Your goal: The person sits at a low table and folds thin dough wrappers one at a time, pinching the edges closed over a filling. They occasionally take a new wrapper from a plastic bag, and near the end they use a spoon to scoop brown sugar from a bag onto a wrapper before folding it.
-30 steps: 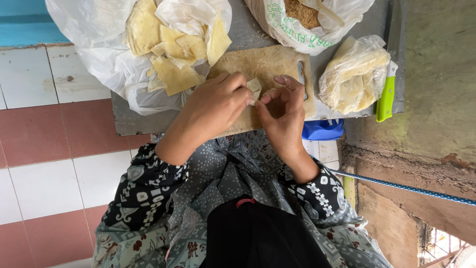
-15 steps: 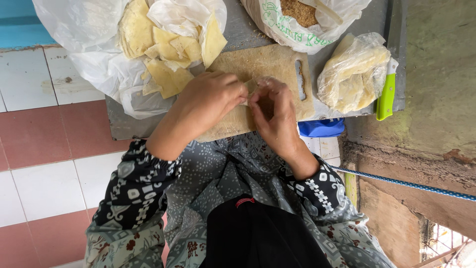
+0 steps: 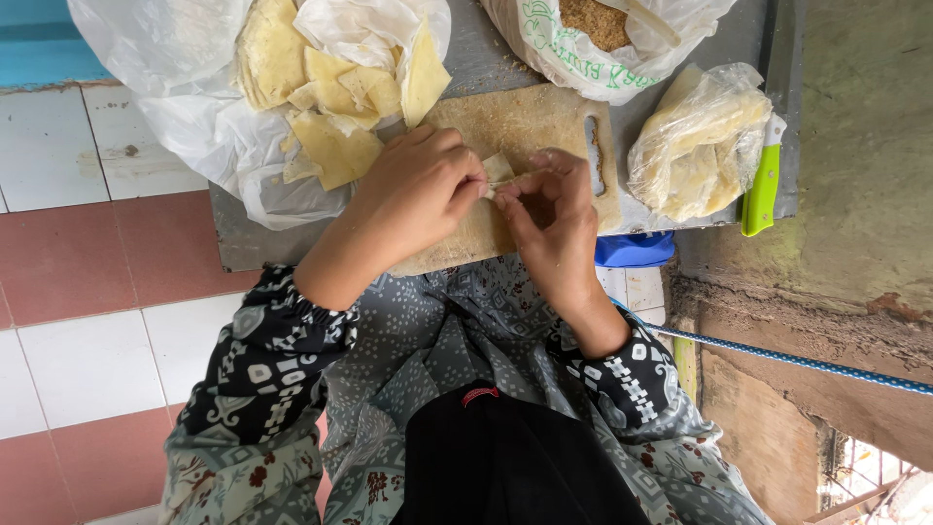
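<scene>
Both hands are now pinching one small pale pastry wrapper (image 3: 499,171) between them, over the middle of the wooden cutting board (image 3: 505,126). The left hand (image 3: 413,194) is closing its grip on the wrapper's left edge, fingertips drawn tight together; the right hand (image 3: 554,209) is gripping the opposite edge with thumb and forefinger. A second ago the hands were sitting slightly apart with the piece showing flat between them; now they are pressing closer and the piece is looking folded and mostly hidden, so the folding appears to be well along.

Just beyond the left grip, a white plastic bag (image 3: 185,117) is holding a heap of loose yellow wrappers (image 3: 335,92). Beyond the right grip a clear bag of wrappers (image 3: 700,141) is lying on the grey bench (image 3: 486,49), beside a green-handled knife (image 3: 761,190). Further off, an open bag of brown filling (image 3: 593,19) is standing.
</scene>
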`<state>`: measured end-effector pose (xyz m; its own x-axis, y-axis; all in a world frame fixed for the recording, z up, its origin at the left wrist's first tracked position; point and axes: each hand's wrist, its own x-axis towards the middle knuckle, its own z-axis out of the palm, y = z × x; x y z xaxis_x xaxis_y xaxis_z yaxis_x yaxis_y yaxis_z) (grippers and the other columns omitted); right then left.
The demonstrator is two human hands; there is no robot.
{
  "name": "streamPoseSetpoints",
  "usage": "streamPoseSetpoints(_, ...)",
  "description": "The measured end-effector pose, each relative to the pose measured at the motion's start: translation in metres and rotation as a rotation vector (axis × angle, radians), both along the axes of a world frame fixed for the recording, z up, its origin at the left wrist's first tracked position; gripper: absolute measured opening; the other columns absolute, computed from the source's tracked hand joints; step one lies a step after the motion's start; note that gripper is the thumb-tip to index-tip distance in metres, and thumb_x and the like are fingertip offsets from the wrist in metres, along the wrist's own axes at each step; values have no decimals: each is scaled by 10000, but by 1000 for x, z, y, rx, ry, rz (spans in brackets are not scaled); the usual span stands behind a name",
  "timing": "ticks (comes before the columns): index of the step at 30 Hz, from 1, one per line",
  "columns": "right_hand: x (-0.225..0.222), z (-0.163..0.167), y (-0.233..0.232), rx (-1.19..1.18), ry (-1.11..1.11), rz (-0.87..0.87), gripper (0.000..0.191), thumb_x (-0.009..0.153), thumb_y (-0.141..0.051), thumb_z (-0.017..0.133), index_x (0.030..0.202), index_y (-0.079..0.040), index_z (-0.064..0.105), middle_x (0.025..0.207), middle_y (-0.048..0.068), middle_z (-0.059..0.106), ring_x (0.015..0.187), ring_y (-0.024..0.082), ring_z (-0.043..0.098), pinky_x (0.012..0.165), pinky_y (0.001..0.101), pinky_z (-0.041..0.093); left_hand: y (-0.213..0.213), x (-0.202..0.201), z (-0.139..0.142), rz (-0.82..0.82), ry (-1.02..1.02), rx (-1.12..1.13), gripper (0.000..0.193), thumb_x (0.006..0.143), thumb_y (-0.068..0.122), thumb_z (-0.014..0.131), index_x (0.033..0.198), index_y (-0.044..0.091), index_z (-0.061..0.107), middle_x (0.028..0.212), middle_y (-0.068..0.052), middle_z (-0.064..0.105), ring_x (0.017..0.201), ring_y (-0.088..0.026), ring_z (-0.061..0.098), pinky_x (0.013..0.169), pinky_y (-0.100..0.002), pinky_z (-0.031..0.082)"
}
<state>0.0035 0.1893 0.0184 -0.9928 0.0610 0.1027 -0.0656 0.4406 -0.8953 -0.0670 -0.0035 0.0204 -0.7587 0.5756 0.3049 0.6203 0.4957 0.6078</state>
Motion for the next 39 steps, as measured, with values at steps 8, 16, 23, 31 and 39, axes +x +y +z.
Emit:
streamPoseSetpoints(8, -5, -1, -2, -43, 18, 17, 543, 928, 130, 718, 1347, -32, 413, 1043, 73, 584, 965, 123, 608, 850, 250, 527, 17, -2, 6, 131, -168, 9, 109, 878, 133, 721, 875, 40, 664, 847, -120, 682, 868, -355, 675, 767, -482, 523)
streamPoseSetpoints(16, 6, 0, 3, 570, 460, 138, 491, 921, 13, 775, 1321, 7, 491, 1144, 120, 671, 1026, 330, 613, 907, 452, 428, -13, 17, 20, -15, 194, -109, 162, 920, 138, 715, 1061, 61, 696, 975, -50, 618, 955, -249, 610, 829, -393, 518)
streamPoseSetpoints(23, -2, 3, 3, 602, 455, 156, 480, 937, 3, 802, 1307, -45, 501, 1105, 83, 688, 1028, 297, 627, 923, 430, 429, -6, 12, 14, -10, 301, -263, 147, 906, 160, 691, 1003, 55, 659, 1026, -55, 605, 1024, -224, 619, 873, -372, 526)
streamPoseSetpoints(31, 4, 1, 3, 514, 280, 58, 495, 902, 23, 792, 1292, -4, 490, 1035, 66, 728, 946, 278, 630, 889, 452, 408, 5, 10, 8, 66, 28, -143, 160, 956, 193, 686, 912, 43, 651, 929, -109, 639, 923, -309, 637, 794, -451, 516)
streamPoseSetpoints(39, 1, -7, 2, 325, 305, 53, 486, 941, 73, 756, 1335, -11, 484, 1140, 122, 646, 1079, 275, 610, 956, 409, 483, 13, 18, 15, 127, -4, 19, 58, 934, 84, 674, 958, 33, 663, 935, -108, 646, 925, -319, 646, 790, -444, 522)
